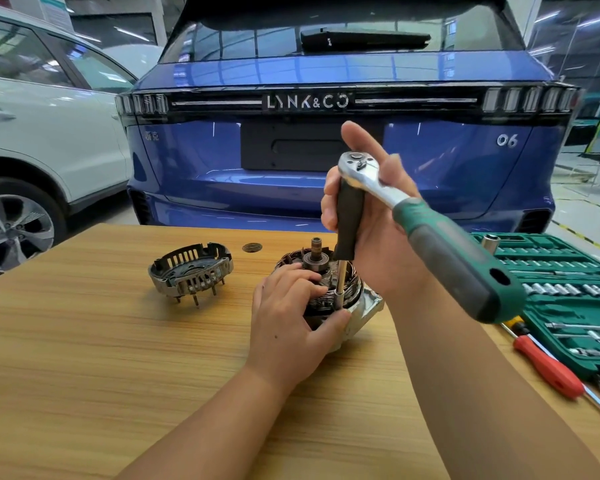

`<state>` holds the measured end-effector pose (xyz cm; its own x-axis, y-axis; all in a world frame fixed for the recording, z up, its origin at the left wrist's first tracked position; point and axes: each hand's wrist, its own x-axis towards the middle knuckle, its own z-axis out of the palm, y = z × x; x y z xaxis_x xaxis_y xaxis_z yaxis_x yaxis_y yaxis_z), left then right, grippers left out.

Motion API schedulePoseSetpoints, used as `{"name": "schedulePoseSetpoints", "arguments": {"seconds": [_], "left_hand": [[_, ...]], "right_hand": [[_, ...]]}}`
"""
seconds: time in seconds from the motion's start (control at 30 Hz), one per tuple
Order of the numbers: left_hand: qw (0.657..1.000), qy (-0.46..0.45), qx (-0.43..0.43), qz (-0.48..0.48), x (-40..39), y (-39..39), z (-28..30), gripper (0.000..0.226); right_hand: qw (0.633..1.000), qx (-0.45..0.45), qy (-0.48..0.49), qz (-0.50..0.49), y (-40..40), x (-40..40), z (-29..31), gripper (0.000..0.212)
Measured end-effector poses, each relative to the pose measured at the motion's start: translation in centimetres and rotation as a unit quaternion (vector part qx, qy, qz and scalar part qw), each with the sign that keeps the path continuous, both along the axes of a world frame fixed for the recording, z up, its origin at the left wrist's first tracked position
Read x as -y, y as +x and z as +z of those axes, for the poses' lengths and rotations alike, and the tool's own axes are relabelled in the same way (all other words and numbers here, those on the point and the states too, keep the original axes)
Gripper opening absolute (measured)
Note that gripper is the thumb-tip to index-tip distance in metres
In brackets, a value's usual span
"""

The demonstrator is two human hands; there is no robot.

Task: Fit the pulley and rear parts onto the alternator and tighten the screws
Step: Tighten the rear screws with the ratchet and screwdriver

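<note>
The alternator [357,306] stands on the wooden table [84,341] with its copper windings and shaft facing up. My left hand [288,317] grips its near side, fingers on the windings and thumb on the silver housing. My right hand [371,220] holds the black grip of an extension bar [349,220] whose steel tip stands down on the alternator's edge. A ratchet [430,223] with a green and dark handle sits on top of that bar, its handle pointing toward me and to the right. The rear housing [191,271] lies apart to the left, pins down.
An open green socket case [568,289] with several sockets lies at the table's right edge. A red-handled screwdriver [548,368] lies in front of it. A blue car stands just beyond the table, a white car at the left. A small dark disc [252,247] lies near the far edge.
</note>
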<state>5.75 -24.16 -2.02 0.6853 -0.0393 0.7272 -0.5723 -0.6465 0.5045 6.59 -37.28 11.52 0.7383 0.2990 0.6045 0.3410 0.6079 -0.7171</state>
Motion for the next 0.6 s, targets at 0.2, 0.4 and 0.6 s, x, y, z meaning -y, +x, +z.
{"name": "schedulePoseSetpoints", "arguments": {"seconds": [0.2,0.4,0.6], "left_hand": [[1.000,-0.005,-0.004,0.006,0.1,-0.1,-0.1,0.037],[1.000,0.001,-0.019,0.003,-0.1,-0.2,0.1,0.038],[1.000,0.008,-0.028,0.002,0.0,-0.4,0.3,0.042]], "right_hand": [[0.963,0.010,-0.051,-0.265,-1.2,-1.3,-0.2,0.030],[0.982,0.046,-0.034,-0.179,-1.3,-1.3,-0.5,0.034],[0.977,0.127,-0.022,-0.170,-0.4,-1.6,-1.2,0.043]]}}
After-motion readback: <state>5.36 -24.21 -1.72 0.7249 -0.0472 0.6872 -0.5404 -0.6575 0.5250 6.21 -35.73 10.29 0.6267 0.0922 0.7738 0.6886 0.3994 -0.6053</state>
